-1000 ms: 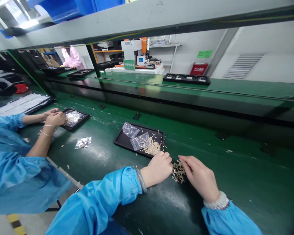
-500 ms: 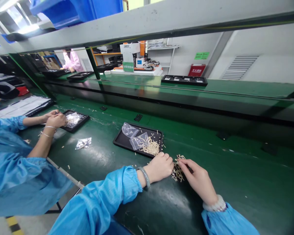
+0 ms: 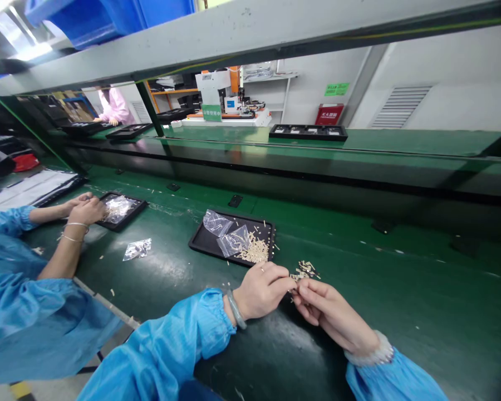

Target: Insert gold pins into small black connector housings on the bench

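Note:
My left hand (image 3: 264, 288) and my right hand (image 3: 332, 312) meet at their fingertips over the green tabletop (image 3: 421, 328). Both are closed in a pinch, and whatever lies between the fingers is too small and covered to name. Just behind the fingertips is a loose pile of small beige strips (image 3: 305, 270), some with dark sides. Beyond my left hand lies a black tray (image 3: 206, 242) with a heap of similar beige pieces (image 3: 256, 249) at its right end. Two clear plastic bags (image 3: 235, 240) lie in the tray beside that heap.
At the left a co-worker's hands (image 3: 86, 211) work beside another black tray (image 3: 140, 209). Between us lies a small clear bag (image 3: 137, 249). A raised ledge (image 3: 234, 161) runs along the back, with a black tray of parts (image 3: 308, 132) on top.
My right hand has turned and moved left and down from the pile, and its fingertips now meet those of my left hand. The left hand has lifted its fingers off the pile's edge.

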Action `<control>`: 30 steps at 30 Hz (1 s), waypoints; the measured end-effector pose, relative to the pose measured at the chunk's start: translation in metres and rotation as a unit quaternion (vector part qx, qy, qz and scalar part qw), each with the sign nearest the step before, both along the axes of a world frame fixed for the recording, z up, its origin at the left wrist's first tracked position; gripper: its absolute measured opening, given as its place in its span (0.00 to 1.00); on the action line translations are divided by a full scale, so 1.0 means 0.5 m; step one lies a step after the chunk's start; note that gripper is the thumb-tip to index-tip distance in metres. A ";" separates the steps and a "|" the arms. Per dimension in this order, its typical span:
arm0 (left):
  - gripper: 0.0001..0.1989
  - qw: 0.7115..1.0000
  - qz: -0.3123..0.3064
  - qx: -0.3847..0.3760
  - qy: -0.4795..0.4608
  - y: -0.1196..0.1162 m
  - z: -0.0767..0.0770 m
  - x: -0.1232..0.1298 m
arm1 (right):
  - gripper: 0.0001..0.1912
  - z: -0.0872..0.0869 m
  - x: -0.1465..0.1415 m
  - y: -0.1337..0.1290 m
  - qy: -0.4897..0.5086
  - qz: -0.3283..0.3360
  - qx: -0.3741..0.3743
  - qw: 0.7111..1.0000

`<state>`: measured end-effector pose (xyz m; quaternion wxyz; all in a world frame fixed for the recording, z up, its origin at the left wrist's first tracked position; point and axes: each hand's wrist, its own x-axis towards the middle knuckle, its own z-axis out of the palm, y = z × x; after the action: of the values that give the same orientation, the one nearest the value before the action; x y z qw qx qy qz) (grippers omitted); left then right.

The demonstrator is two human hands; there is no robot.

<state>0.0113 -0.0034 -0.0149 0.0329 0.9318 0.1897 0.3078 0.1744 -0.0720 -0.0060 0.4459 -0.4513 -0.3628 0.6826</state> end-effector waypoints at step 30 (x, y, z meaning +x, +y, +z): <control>0.11 0.761 0.051 -0.606 -0.226 -0.020 0.078 -0.012 | 0.08 0.030 -0.038 0.003 -0.592 -0.160 0.524 0.591</control>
<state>0.0053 -0.0132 0.0243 0.6172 0.6096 0.3710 0.3315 0.1553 -0.0707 0.0089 0.3943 -0.4955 -0.7637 -0.1255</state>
